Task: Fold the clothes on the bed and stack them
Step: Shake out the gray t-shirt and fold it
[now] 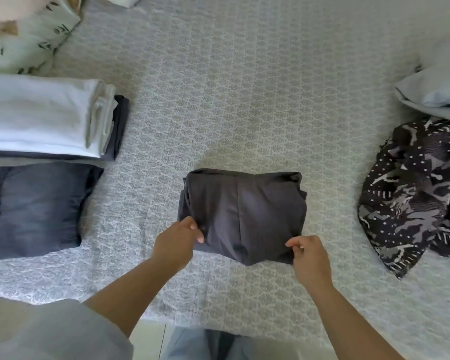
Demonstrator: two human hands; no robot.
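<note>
A dark grey garment (244,209), folded into a rough rectangle, lies in the middle of the bed. My left hand (177,240) pinches its near left corner. My right hand (309,258) pinches its near right corner, and the near edge is lifted slightly off the bed. At the left sits a stack of folded clothes (44,118), white on top with dark layers underneath. Folded blue jeans (34,209) lie in front of that stack. A crumpled black-and-white patterned garment (416,196) lies unfolded at the right.
The patterned grey bedspread (231,87) covers the bed. A leaf-print pillow (24,42) sits at the far left. A light blue cloth (437,94) lies at the far right above the patterned garment. The bed's near edge and the floor show at the bottom.
</note>
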